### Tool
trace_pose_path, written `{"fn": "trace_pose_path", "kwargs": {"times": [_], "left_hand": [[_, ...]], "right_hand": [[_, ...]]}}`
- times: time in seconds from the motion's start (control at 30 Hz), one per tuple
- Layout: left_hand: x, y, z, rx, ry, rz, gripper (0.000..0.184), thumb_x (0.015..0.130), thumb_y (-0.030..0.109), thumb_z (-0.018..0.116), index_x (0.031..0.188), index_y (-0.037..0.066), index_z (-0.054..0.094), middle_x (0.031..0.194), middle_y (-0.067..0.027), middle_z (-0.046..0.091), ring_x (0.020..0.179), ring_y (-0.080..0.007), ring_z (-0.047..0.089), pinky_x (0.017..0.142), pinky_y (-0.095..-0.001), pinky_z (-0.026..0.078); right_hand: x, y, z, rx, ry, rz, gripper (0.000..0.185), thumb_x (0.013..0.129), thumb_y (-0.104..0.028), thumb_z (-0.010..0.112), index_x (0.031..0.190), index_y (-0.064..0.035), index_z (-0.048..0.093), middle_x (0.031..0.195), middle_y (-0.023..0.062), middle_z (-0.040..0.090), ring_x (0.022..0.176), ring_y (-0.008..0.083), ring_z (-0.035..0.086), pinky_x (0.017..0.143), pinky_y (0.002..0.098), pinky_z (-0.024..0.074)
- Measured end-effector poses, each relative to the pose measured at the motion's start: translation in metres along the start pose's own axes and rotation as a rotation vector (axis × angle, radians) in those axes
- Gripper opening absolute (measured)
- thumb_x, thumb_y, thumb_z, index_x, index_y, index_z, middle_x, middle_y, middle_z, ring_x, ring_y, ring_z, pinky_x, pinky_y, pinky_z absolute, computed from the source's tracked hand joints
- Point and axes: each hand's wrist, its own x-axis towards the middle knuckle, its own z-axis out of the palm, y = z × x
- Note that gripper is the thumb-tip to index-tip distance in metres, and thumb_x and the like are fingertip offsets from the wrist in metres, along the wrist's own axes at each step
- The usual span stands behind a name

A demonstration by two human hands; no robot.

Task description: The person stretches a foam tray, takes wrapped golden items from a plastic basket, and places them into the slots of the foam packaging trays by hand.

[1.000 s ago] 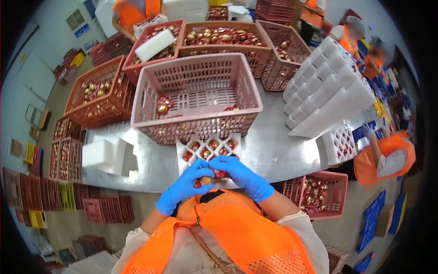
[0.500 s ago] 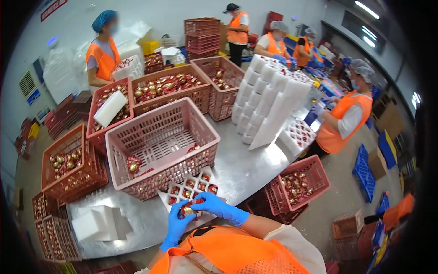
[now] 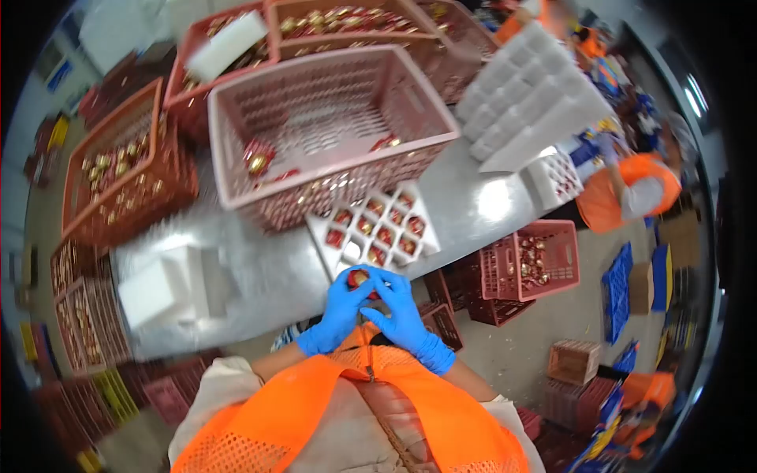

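My left hand (image 3: 337, 307), in a blue glove, is closed around a red-and-gold wrapped ball (image 3: 358, 277) at the near edge of the table. The fingers of my right hand (image 3: 400, 309), also gloved in blue, press on the same ball from the other side and cover part of it. Just beyond both hands lies a white foam tray (image 3: 319, 227) with diamond-shaped cells, most of them holding similar wrapped balls. Behind the tray stands a large pink crate (image 3: 335, 169) with a few wrapped balls at its bottom.
White foam blocks (image 3: 154, 292) lie on the metal table (image 3: 264, 272) at left. Fuller crates (image 3: 118, 201) stand left and behind. Stacked foam trays (image 3: 524, 98) rise at right, near a co-worker in an orange vest (image 3: 631, 193). A pink crate (image 3: 564, 260) sits below the table's right edge.
The view has tipped downward, so the table appears higher. Both hands have drawn back from over the tray to its near edge, with a ball still between them.
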Motion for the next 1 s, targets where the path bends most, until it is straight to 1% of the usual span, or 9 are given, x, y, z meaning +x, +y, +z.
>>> {"fn": "trace_pose_path", "kwargs": {"times": [0.03, 0.23, 0.27, 0.4, 0.5, 0.57, 0.73, 0.87, 1.0], "left_hand": [[-0.011, 0.001, -0.002, -0.077, -0.003, -0.139, 0.036, 0.083, 0.013, 0.065, 0.114, 0.003, 0.049, 0.104, -0.009, 0.056, 0.092, -0.0159, 0.058, 0.072, -0.027, 0.053], [-0.009, -0.005, -0.046, -0.009, -0.107, -0.083, 0.037, 0.089, 0.021, 0.059, 0.119, 0.003, 0.048, 0.098, -0.007, 0.057, 0.087, -0.0143, 0.059, 0.075, -0.0273, 0.05], [-0.012, 0.004, -0.052, 0.097, -0.042, -0.014, 0.037, 0.089, 0.022, 0.059, 0.119, 0.003, 0.049, 0.098, -0.0065, 0.057, 0.086, -0.0132, 0.058, 0.074, -0.0261, 0.049], [0.005, 0.002, -0.065, 0.643, 0.122, 0.393, 0.035, 0.083, 0.019, 0.063, 0.116, 0.01, 0.056, 0.084, -0.0062, 0.053, 0.082, -0.016, 0.055, 0.069, -0.0271, 0.046], [0.022, -0.002, -0.063, 1.091, 0.164, 0.655, 0.034, 0.079, 0.017, 0.064, 0.112, 0.013, 0.059, 0.078, -0.0089, 0.05, 0.079, -0.0227, 0.053, 0.066, -0.0331, 0.045], [0.029, -0.005, -0.06, 1.272, 0.197, 0.723, 0.035, 0.077, 0.016, 0.064, 0.112, 0.014, 0.06, 0.076, -0.0106, 0.049, 0.078, -0.0263, 0.052, 0.065, -0.0365, 0.044], [0.026, -0.011, -0.068, 1.235, 0.159, 0.736, 0.036, 0.077, 0.018, 0.064, 0.113, 0.013, 0.06, 0.074, -0.013, 0.05, 0.07, -0.0292, 0.05, 0.064, -0.0403, 0.041], [0.025, -0.011, -0.071, 1.223, 0.139, 0.687, 0.035, 0.077, 0.02, 0.064, 0.112, 0.012, 0.06, 0.074, -0.0128, 0.051, 0.069, -0.0286, 0.051, 0.063, -0.0398, 0.042], [0.031, -0.01, -0.072, 1.274, 0.145, 0.63, 0.035, 0.074, 0.022, 0.067, 0.108, 0.014, 0.062, 0.072, -0.0118, 0.052, 0.066, -0.0291, 0.053, 0.061, -0.0391, 0.043]], "right_hand": [[-0.006, 0.0, 0.005, -0.06, -0.069, 0.036, 0.06, 0.074, -0.016, 0.067, 0.129, -0.0052, 0.045, 0.119, 0.0158, 0.049, 0.104, 0.032, 0.044, 0.093, 0.0391, 0.0365], [0.002, 0.026, 0.024, 0.051, 0.013, 0.137, 0.047, 0.076, -0.011, 0.067, 0.12, -0.0037, 0.054, 0.106, 0.0132, 0.055, 0.093, 0.0265, 0.052, 0.082, 0.033, 0.0428], [0.015, 0.031, 0.023, 0.215, 0.086, 0.255, 0.045, 0.077, -0.011, 0.066, 0.119, -0.0036, 0.055, 0.103, 0.013, 0.055, 0.09, 0.0248, 0.053, 0.08, 0.0322, 0.0438], [0.077, 0.08, 0.028, 0.146, 0.169, 0.095, 0.04, 0.075, -0.016, 0.069, 0.11, 0.0004, 0.059, 0.098, 0.014, 0.056, 0.085, 0.0245, 0.057, 0.075, 0.0332, 0.0463], [0.103, 0.095, 0.038, -0.091, -0.133, 0.097, 0.039, 0.07, -0.023, 0.073, 0.097, 0.0024, 0.062, 0.093, 0.018, 0.058, 0.078, 0.0287, 0.06, 0.069, 0.0364, 0.0479], [0.125, 0.094, 0.027, -0.131, -0.316, 0.461, 0.039, 0.064, -0.029, 0.074, 0.085, 0.002, 0.062, 0.081, 0.0212, 0.06, 0.072, 0.0337, 0.06, 0.063, 0.0403, 0.0485], [0.127, 0.116, 0.067, -0.404, -0.187, 0.063, 0.015, 0.069, -0.01, 0.057, 0.076, 0.0024, 0.063, 0.074, 0.0233, 0.06, 0.07, 0.0364, 0.061, 0.062, 0.0461, 0.0494], [0.132, 0.115, 0.038, -0.264, -0.202, 0.073, 0.029, 0.068, -0.029, 0.069, 0.069, -0.0013, 0.063, 0.07, 0.0227, 0.06, 0.065, 0.0373, 0.06, 0.06, 0.0462, 0.0472], [0.13, 0.103, 0.035, -0.269, -0.266, 0.067, 0.019, 0.068, -0.019, 0.065, 0.072, -0.0005, 0.062, 0.072, 0.0228, 0.058, 0.065, 0.0394, 0.059, 0.057, 0.0474, 0.0473]]}}
